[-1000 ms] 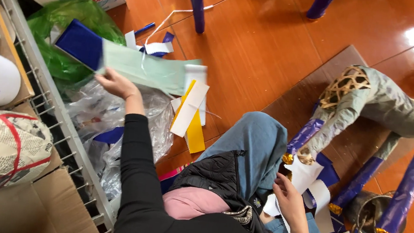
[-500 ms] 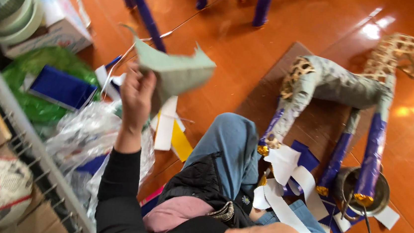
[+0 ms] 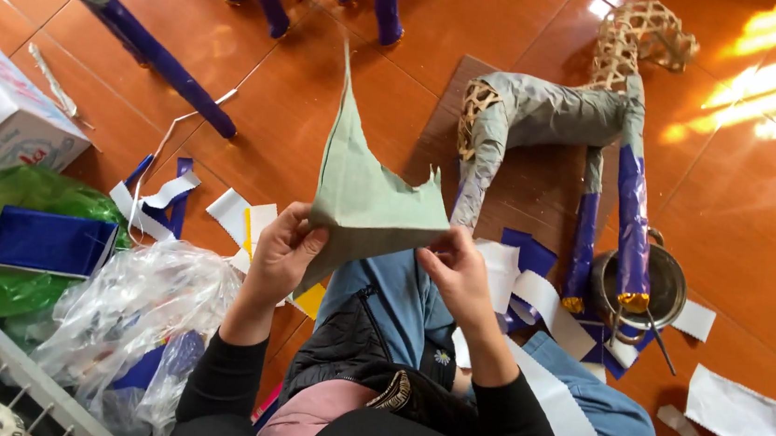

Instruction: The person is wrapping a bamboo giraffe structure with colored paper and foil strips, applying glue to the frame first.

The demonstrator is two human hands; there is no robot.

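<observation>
I hold a pale green sheet of paper (image 3: 363, 188) up in front of me with both hands. My left hand (image 3: 284, 248) pinches its lower left edge and my right hand (image 3: 456, 273) pinches its lower right corner. The sheet rises to a tall point. Beyond it on a brown board (image 3: 504, 177) lies a woven animal frame (image 3: 547, 110), partly covered in grey paper, with blue paper on its legs (image 3: 633, 221).
A small metal pot (image 3: 667, 289) stands by the frame's legs. White, blue and yellow paper strips (image 3: 247, 220) litter the orange tile floor. At left are a clear plastic bag (image 3: 131, 317), a green bag with blue paper (image 3: 49, 243), a cardboard box (image 3: 4, 110) and a wire rack (image 3: 10, 372).
My left hand brought the green sheet from the left in front of me. My right hand came up from my lap and took hold of it. The view swung right.
</observation>
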